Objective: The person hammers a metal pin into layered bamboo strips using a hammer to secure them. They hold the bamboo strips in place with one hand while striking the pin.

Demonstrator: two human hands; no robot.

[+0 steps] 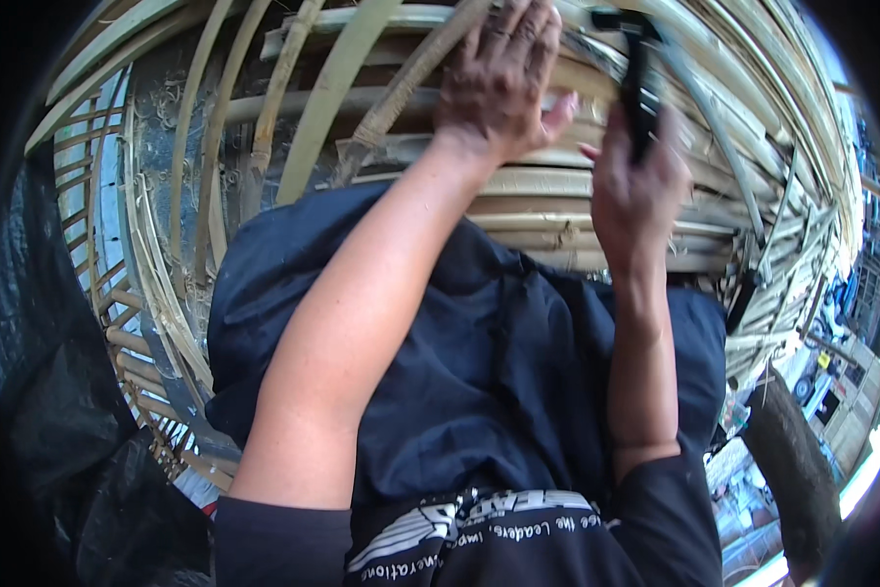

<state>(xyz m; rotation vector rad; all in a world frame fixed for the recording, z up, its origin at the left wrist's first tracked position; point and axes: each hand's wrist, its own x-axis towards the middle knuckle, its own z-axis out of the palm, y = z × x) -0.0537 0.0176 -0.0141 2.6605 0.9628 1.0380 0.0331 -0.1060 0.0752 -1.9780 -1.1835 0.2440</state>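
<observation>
My right hand (640, 191) grips the dark handle of a hammer (641, 73), blurred by motion, its head raised at the top of the view. To its left my left hand (503, 83) lies flat with fingers stretched over bamboo slats (547, 181), thumb spread toward the hammer. A narrow bamboo strip (410, 83) runs diagonally beside the left fingers. Whether a nail sits near the fingertips cannot be made out.
More bamboo strips (332, 88) lie crosswise at the upper left. Dark cloth (479, 362) covers my lap. A dark post (792, 470) stands at the lower right, and black plastic sheeting (48, 372) hangs at the left.
</observation>
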